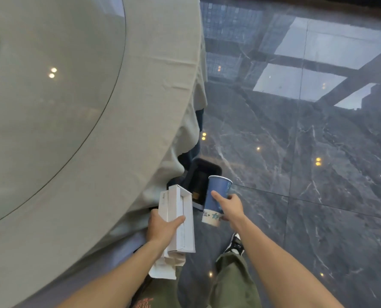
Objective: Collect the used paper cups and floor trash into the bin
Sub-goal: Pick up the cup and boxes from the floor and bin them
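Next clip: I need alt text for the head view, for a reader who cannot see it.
Seen from above, a person's right hand grips a blue paper cup and the left hand holds white cardboard boxes, both above a black bin on the dark marble floor. A round table's grey tablecloth fills the left.

- One head-worn, wide-angle view looks steeply down and forward.
- Forearms enter from the lower edge, close to the lens.
- Table [51, 107] fills the left; floor [307, 174] the right.
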Demonstrator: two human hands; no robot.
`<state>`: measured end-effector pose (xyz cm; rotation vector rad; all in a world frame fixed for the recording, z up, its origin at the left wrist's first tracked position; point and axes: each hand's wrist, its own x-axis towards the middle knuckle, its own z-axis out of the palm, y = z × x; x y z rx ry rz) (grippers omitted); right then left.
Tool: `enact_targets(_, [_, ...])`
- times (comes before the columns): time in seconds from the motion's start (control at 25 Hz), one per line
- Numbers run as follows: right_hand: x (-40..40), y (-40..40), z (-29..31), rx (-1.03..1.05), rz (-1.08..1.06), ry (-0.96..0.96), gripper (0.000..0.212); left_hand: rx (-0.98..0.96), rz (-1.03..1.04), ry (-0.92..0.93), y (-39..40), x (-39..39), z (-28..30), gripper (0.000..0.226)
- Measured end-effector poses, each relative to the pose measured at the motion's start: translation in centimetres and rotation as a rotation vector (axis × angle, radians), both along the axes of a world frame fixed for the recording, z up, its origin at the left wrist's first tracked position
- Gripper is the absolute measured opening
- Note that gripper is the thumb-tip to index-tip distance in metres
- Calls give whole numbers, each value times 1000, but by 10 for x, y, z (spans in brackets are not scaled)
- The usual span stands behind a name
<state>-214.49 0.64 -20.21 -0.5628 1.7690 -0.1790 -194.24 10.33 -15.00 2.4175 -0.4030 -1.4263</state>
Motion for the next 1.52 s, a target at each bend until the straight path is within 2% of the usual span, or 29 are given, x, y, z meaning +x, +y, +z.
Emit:
enact_targets(0.16, [45,-16,-17,-54,61,138,83,4,-23,13,4,37,-14,70])
enact_targets(0.24, [50,-20,-25,-34,110,176,65,-6,-52,32,3,44,-17,72])
enact_targets(0.32, [56,-16,-28,-18,147,111,47,-7,-63,51,-4,50,-24,74])
enact_targets(0.4, [58,7,-27,32,189,26,46,-9,-75,84,-10,47,-28,75])
enact_targets(0.52, [50,43,-14,235,255,-155,49,16,-86,119,-22,37,-29,77])
enact_targets(0.64, [38,73,-13,367,209,-385,42,42,-63,185,-33,29,-32,76])
enact_targets(0.72, [34,80,-14,350,118,-432,32,56,-75,207,-36,24,-35,74])
enact_targets(0.84, [32,79,-20,279,-44,-351,26,58,-51,199,-36,21,-46,62])
enact_targets(0.96, [29,65,-29,164,-193,-134,23,86,-5,153,-28,20,-61,48])
enact_targets(1.04, [27,49,-39,112,-191,13,28,120,11,150,-24,21,-66,37])
enact_targets(1.16, [28,25,-58,74,-42,179,43,137,22,163,-19,25,-71,31])
enact_targets(1.28, [34,10,-70,62,23,159,49,125,35,178,-15,27,-74,31])
enact_targets(1.52, [43,10,-74,52,117,108,41,62,92,213,-22,30,-79,30])
